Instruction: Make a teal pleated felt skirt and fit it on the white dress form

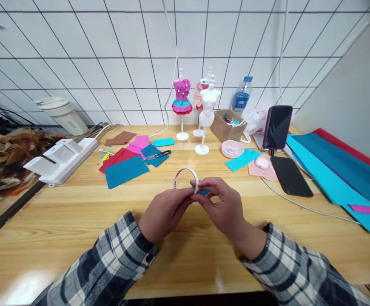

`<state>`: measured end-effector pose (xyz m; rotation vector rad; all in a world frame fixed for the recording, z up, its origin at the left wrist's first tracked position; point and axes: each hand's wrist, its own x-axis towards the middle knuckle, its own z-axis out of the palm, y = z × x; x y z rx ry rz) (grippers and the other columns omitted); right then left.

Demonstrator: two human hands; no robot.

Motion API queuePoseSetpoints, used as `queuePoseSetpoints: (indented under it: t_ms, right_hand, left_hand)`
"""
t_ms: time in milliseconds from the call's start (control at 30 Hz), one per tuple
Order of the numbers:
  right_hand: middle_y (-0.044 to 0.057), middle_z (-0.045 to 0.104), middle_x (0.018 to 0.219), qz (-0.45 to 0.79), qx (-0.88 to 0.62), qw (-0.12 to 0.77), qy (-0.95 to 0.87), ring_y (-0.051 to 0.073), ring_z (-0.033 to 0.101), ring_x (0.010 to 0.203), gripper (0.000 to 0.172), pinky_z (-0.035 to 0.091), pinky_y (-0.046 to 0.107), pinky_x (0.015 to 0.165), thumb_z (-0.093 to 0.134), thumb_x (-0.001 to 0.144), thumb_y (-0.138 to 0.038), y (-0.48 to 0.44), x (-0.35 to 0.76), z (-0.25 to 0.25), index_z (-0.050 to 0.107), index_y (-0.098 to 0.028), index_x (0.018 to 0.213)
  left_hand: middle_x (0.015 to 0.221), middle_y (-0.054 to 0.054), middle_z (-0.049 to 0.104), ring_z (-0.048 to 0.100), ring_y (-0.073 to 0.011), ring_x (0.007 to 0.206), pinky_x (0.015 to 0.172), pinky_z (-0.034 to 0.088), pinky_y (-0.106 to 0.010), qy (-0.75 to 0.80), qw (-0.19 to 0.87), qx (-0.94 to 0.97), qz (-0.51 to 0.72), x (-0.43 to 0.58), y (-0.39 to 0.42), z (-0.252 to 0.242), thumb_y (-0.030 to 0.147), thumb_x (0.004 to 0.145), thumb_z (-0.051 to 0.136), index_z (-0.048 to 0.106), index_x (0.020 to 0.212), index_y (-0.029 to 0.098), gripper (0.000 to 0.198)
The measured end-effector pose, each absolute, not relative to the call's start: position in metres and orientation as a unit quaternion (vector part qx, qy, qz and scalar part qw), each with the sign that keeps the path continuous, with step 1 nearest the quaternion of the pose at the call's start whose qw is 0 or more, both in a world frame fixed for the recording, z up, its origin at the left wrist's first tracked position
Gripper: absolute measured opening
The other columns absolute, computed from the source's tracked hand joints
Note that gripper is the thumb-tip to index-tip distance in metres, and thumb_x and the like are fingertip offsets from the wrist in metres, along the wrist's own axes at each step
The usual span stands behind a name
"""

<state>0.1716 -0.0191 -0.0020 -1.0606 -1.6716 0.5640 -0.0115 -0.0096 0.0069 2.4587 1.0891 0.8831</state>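
A thin white ring with small dark print on its inner side, which looks like a narrow roll of tape (pixel 186 169), stands upright between my hands above the table. My left hand (pixel 166 212) is closed on its lower edge, thumb on top. The fingertips of my right hand (pixel 225 206) pinch at the ring's right side. Just behind those fingers shows a small blue piece (pixel 205 192) of felt or paper, mostly covered; whether it is held or lies on the table I cannot tell. Near the ring, a larger teal sheet (pixel 126 171) lies on the table.
Behind my hands stand a bare white dress form (pixel 209 104) and a pink-dressed one (pixel 181 95). Snips (pixel 159 154) lie on coloured pieces at left. A pink bowl (pixel 232 149), cardboard box (pixel 228 126) and phone (pixel 291 176) are at right; a power strip (pixel 65 159) is far left.
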Motion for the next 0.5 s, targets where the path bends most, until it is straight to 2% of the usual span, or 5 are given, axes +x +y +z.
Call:
queuePoseSetpoints:
  t_ms: [133, 233, 367, 500]
  right_hand:
    - [0.001, 0.077, 0.099, 0.209, -0.445, 0.499, -0.713, 0.016, 0.072, 0.075, 0.011, 0.060, 0.028, 0.066, 0.067, 0.090, -0.031, -0.0192, 0.1736, -0.0033, 0.066, -0.028, 0.101]
    - [0.001, 0.077, 0.101, 0.199, -0.446, 0.482, -0.727, 0.017, 0.073, 0.079, 0.004, 0.060, 0.031, 0.071, 0.064, 0.092, -0.030, -0.0197, 0.1735, -0.0047, 0.066, -0.028, 0.093]
    - [0.001, 0.077, 0.104, 0.219, -0.440, 0.497, -0.714, 0.017, 0.074, 0.082, 0.011, 0.061, 0.029, 0.071, 0.063, 0.092, -0.029, -0.0210, 0.1721, -0.0073, 0.065, -0.029, 0.103]
    - [0.001, 0.077, 0.099, 0.212, -0.442, 0.508, -0.708, 0.016, 0.075, 0.079, 0.019, 0.061, 0.026, 0.069, 0.064, 0.091, -0.029, -0.0209, 0.1711, -0.0076, 0.062, -0.027, 0.111]
  left_hand:
    - [0.093, -0.001, 0.078, 0.073, -0.0160, 0.077, 0.067, 0.053, -0.024, 0.381, 0.130, 0.862, 0.307, -0.0099, -0.0110, 0.0049, 0.030, 0.101, 0.044, 0.062, 0.118, 0.025, 0.025]
    - [0.093, 0.000, 0.078, 0.074, -0.0155, 0.075, 0.065, 0.053, -0.023, 0.394, 0.137, 0.857, 0.304, -0.0101, -0.0116, 0.0054, 0.028, 0.101, 0.045, 0.061, 0.120, 0.025, 0.025]
    - [0.099, -0.001, 0.078, 0.075, -0.0160, 0.078, 0.067, 0.053, -0.023, 0.403, 0.141, 0.852, 0.303, -0.0102, -0.0122, 0.0079, 0.027, 0.100, 0.046, 0.062, 0.117, 0.024, 0.024]
    - [0.094, 0.000, 0.079, 0.074, -0.0149, 0.072, 0.063, 0.053, -0.022, 0.402, 0.142, 0.851, 0.307, -0.0091, -0.0128, 0.0080, 0.027, 0.100, 0.046, 0.063, 0.117, 0.023, 0.024]
